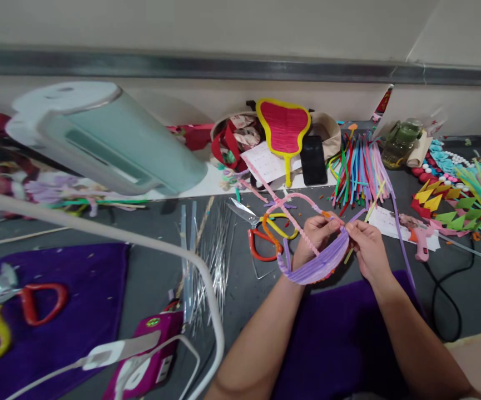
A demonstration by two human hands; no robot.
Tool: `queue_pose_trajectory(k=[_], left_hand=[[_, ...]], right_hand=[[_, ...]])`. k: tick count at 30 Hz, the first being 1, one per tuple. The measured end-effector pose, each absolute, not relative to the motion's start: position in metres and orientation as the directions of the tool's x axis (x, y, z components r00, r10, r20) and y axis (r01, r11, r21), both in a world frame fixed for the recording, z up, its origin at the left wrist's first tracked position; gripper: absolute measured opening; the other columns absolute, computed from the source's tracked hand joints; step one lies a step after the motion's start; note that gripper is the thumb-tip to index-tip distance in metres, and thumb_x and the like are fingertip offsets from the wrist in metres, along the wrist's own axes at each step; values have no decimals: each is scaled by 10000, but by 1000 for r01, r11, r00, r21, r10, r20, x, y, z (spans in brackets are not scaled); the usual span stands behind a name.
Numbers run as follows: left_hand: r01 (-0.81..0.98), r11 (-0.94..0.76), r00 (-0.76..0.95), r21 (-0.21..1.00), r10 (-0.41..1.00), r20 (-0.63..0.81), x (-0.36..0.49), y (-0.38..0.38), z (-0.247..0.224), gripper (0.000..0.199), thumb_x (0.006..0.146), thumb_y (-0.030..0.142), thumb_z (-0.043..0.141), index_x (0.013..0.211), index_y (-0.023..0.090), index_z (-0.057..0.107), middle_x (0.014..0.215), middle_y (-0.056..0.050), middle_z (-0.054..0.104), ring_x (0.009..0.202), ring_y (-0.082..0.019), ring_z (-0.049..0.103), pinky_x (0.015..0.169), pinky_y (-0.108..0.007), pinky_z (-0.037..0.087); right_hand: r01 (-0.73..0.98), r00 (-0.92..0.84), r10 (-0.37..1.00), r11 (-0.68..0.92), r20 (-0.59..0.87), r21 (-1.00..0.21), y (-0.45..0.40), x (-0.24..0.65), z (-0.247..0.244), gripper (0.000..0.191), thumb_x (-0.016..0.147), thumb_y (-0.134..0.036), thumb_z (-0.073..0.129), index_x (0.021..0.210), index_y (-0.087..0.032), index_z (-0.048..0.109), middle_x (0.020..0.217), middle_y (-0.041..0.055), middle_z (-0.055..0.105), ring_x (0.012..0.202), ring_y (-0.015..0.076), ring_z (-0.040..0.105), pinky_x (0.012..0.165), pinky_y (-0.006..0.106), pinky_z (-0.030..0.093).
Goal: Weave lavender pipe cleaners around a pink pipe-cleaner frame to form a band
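Both my hands hold a partly filled pipe-cleaner fan, with purple rows across one side, an orange and pink outline and a long twisted pink handle. My left hand is closed on its rim, fingers partly behind the fan. At the purple section's right end, my right hand pinches a purple pipe cleaner, whose long tail hangs to the right. Just left of the fan lie scissors with one red and one yellow handle loop. A red fan with a yellow edge stands behind.
Bundled pipe cleaners, a black phone and a green-tinted jar stand at the back. A pink glue gun lies right. Metal wires, a lamp arm and a pale green appliance occupy the left.
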State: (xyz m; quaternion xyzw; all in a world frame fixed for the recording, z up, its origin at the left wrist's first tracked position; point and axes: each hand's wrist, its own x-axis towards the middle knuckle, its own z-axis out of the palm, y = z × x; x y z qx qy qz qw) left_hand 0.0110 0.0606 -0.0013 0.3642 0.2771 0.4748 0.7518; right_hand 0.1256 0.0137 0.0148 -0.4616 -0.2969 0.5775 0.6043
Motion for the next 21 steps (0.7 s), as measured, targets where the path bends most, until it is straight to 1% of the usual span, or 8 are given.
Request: queue_pose_trajectory(k=[5, 7, 10, 12, 14, 17, 19, 21], left_hand=[[-513, 262, 400, 818, 915, -43, 11, 61, -1, 269, 628, 363, 811, 653, 131, 677, 629, 13, 532, 563, -80, 489, 574, -220, 391], [-530, 265, 406, 806, 913, -33, 12, 62, -2, 252, 633, 348, 810, 656, 134, 679, 679, 12, 535, 567, -71, 493, 579, -219, 398], [-547, 259, 409, 796, 913, -16, 12, 62, -5, 246, 630, 348, 811, 662, 135, 693, 871, -26, 587, 641, -80, 546, 626, -228, 435], [-542, 248, 411, 803, 912, -4, 11, 63, -6, 244, 634, 354, 808, 668, 135, 707, 1019, -63, 600, 748, -118, 592, 684, -240, 462], [-538, 244, 422, 807, 907, 7, 11, 64, -8, 241, 641, 358, 803, 675, 136, 717, 1097, -89, 604, 852, -169, 615, 734, -258, 477], [-534, 261, 447, 804, 894, 7, 10, 65, -8, 247, 643, 359, 803, 744, 144, 735, 1101, -110, 629, 908, -211, 623, 776, -293, 490], [-537, 258, 442, 803, 897, 7, 11, 65, -9, 258, 635, 355, 808, 778, 152, 738, 1033, -104, 651, 876, -205, 628, 783, -304, 495], [-540, 232, 406, 809, 914, 9, 12, 65, -9, 251, 626, 350, 813, 767, 158, 736, 965, -85, 653, 831, -185, 621, 766, -293, 499]], right_hand=[[-493, 97, 962, -177, -257, -852, 14, 125, 15, 321, 642, -431, 767, 590, -175, 582, 496, -52, 524, 423, 65, 422, 425, 184, 377], [-513, 74, 958, -203, -278, -834, 14, 127, 14, 313, 642, -423, 773, 606, -172, 590, 506, -50, 534, 427, 63, 428, 426, 181, 379], [-535, 28, 952, -243, -304, -809, 14, 128, 11, 302, 653, -422, 773, 639, -169, 609, 518, -47, 550, 427, 62, 433, 431, 182, 385], [-548, 4, 950, -259, -312, -795, 14, 128, 11, 291, 659, -417, 774, 668, -169, 622, 525, -46, 560, 426, 62, 435, 435, 184, 390], [-560, -7, 950, -263, -313, -786, 14, 127, 12, 286, 660, -408, 777, 689, -166, 627, 532, -46, 564, 426, 60, 434, 436, 185, 392], [-568, 6, 949, -256, -315, -782, 14, 124, 14, 296, 649, -401, 787, 720, -170, 616, 550, -51, 567, 434, 61, 442, 437, 186, 399], [-568, 45, 950, -231, -310, -790, 14, 123, 15, 311, 637, -397, 795, 717, -186, 582, 563, -61, 567, 436, 62, 446, 429, 185, 399], [-541, 116, 954, -172, -276, -823, 14, 121, 13, 319, 643, -396, 791, 705, -200, 547, 557, -72, 555, 424, 62, 441, 410, 180, 386]])
